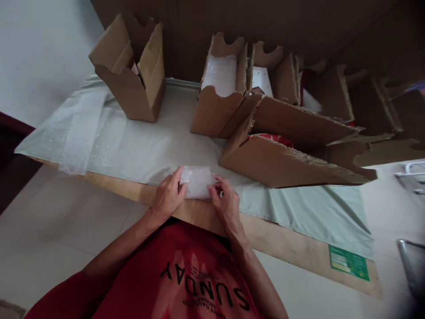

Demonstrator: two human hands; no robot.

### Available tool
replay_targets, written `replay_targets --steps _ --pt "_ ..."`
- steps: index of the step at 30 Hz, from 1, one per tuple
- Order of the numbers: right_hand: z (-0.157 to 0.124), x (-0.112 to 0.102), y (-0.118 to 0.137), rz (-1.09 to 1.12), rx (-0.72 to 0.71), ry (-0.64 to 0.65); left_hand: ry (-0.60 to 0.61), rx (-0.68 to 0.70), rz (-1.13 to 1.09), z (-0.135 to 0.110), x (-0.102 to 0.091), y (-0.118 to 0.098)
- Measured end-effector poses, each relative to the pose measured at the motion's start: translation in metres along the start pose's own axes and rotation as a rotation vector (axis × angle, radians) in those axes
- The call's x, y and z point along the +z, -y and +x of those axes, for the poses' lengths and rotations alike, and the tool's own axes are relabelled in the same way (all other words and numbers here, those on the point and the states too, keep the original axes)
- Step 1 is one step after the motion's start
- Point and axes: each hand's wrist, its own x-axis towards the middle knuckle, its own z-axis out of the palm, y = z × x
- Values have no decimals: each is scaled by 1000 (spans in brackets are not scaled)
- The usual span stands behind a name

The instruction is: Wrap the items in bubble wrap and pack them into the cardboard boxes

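A small bubble-wrap pouch, whitish and flat, lies at the front edge of the cloth-covered table. My left hand grips its left side, thumb on top. At its right edge, my right hand holds on with thumb and curled fingers. Whether anything is inside the pouch, I cannot tell. Off to the left, loose bubble-wrap sheets overlap and hang slightly over the table edge.
A tall cardboard box stands at the back left. Behind my hands, a cardboard bin holds bubble wrap; several more bins continue rightward. A long cardboard tray lies nearer, with something red inside. A green label marks the wooden edge.
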Motion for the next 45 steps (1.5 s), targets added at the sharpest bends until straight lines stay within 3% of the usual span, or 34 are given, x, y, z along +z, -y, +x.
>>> replay_targets --steps 7,15,22,27,31,34,36,38,41,45 --pt "11 12 -7 -154 44 35 117 -37 42 11 -2 -4" --pt "7 -4 -6 -158 -44 7 116 -40 86 12 -3 -6" --pt "44 2 13 -210 32 176 134 -68 122 15 -6 -10" --pt "46 0 13 -94 53 243 91 -72 5 12 -5 -6" --pt "30 -14 10 99 -19 248 22 -125 -276 9 -7 2" --pt "20 -26 11 300 -76 209 178 -193 -580 8 -14 6" --pt "15 -32 12 337 -93 189 355 -231 -753 7 -20 4" --pt "13 -39 11 339 -124 176 443 -240 -820 6 -24 0" --pt "11 -51 7 346 -191 191 407 -175 -730 4 -31 -12" --pt "9 -70 11 235 -335 304 352 110 -526 3 -39 -31"
